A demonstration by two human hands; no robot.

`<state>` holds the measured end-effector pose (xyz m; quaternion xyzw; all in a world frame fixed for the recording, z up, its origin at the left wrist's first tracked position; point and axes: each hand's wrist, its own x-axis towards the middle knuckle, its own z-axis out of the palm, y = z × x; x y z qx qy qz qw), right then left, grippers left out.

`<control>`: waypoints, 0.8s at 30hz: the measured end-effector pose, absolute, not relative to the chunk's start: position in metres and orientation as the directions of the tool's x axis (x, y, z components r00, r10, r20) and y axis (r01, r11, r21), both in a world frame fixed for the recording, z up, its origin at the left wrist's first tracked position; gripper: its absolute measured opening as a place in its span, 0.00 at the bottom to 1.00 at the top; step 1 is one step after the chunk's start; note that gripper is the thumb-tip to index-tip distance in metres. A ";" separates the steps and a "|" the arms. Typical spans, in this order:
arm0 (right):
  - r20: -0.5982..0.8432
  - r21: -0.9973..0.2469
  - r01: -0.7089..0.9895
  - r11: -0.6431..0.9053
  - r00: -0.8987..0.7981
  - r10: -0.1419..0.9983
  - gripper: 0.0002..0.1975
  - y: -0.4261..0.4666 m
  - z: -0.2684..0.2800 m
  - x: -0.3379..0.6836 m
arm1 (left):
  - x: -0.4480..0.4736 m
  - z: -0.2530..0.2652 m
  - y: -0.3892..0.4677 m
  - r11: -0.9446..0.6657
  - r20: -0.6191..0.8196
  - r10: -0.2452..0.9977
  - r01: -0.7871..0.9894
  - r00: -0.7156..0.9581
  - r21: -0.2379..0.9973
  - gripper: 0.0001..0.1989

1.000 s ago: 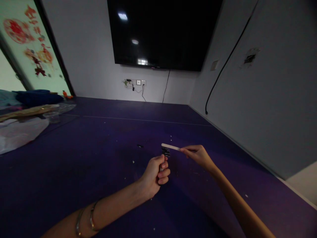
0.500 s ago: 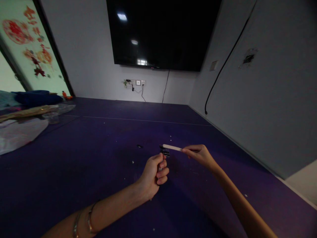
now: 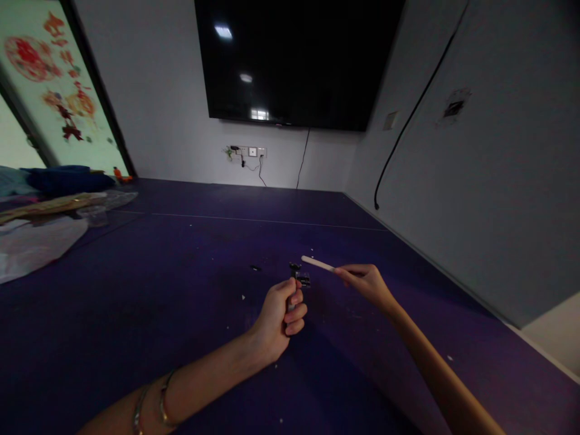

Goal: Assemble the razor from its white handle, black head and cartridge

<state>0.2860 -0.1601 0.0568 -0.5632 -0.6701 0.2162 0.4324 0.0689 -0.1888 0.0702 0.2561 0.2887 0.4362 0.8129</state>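
My left hand [image 3: 281, 311] is wrapped around the handle of a razor [image 3: 295, 266], whose dark T-shaped head points up and away from me. Between thumb and fingers of my right hand [image 3: 365, 281] is a pale flat wooden stick [image 3: 318, 263]. The stick's rounded tip is just right of the razor head, with a small gap between them. A small black and clear piece [image 3: 305, 280] shows beside my left thumb; I cannot tell whether it touches the razor. Farther left, a small dark piece [image 3: 255, 267] lies on the purple floor [image 3: 181, 314].
White crumbs dot the floor, one [image 3: 243, 297] left of my left hand. At the left lie a white plastic bag [image 3: 40, 244] and a blue cloth bundle [image 3: 67, 179]. A black cable [image 3: 410, 115] hangs on the right wall, and a television [image 3: 299, 60] is on the wall ahead.
The wooden stick has lifted slightly and moved right, off the razor head, which now shows more fully. My left hand has shifted very slightly left.
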 end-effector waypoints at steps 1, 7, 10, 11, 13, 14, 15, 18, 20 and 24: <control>0.339 -0.774 0.569 0.276 0.006 0.941 0.20 -0.160 0.057 0.285 | 0.069 0.070 -0.188 0.485 -0.246 0.859 -0.562 0.449 0.670 0.07; 0.323 -0.784 0.559 0.271 -0.007 0.946 0.22 -0.162 0.059 0.278 | 0.069 0.068 -0.187 0.482 -0.217 0.854 -0.563 0.473 0.671 0.06; 0.348 -0.808 0.530 0.258 0.077 0.934 0.22 -0.158 0.054 0.282 | 0.069 0.069 -0.187 0.482 -0.213 0.852 -0.557 0.478 0.676 0.06; 0.349 -0.827 0.502 0.253 0.105 0.931 0.22 -0.156 0.053 0.283 | 0.068 0.070 -0.186 0.483 -0.207 0.849 -0.554 0.486 0.678 0.06; 0.325 -0.877 0.419 0.234 0.159 0.932 0.24 -0.153 0.049 0.285 | 0.067 0.072 -0.184 0.475 -0.181 0.844 -0.548 0.504 0.688 0.06; 0.305 -0.902 0.371 0.222 0.182 0.935 0.26 -0.151 0.048 0.285 | 0.065 0.074 -0.182 0.459 -0.159 0.848 -0.550 0.506 0.698 0.06; 0.285 -0.922 0.324 0.210 0.202 0.937 0.28 -0.150 0.047 0.284 | 0.064 0.076 -0.180 0.434 -0.132 0.855 -0.554 0.501 0.711 0.06; 0.262 -0.955 0.206 0.214 0.245 0.933 0.31 -0.149 0.046 0.281 | 0.058 0.082 -0.172 0.334 -0.037 0.882 -0.565 0.471 0.755 0.05; 0.288 -0.953 0.175 0.248 0.266 0.920 0.29 -0.149 0.045 0.278 | 0.053 0.087 -0.167 0.276 0.019 0.888 -0.565 0.459 0.778 0.05; 0.312 -0.945 0.197 0.263 0.287 0.906 0.24 -0.150 0.042 0.271 | 0.044 0.096 -0.159 0.194 0.104 0.883 -0.557 0.458 0.807 0.06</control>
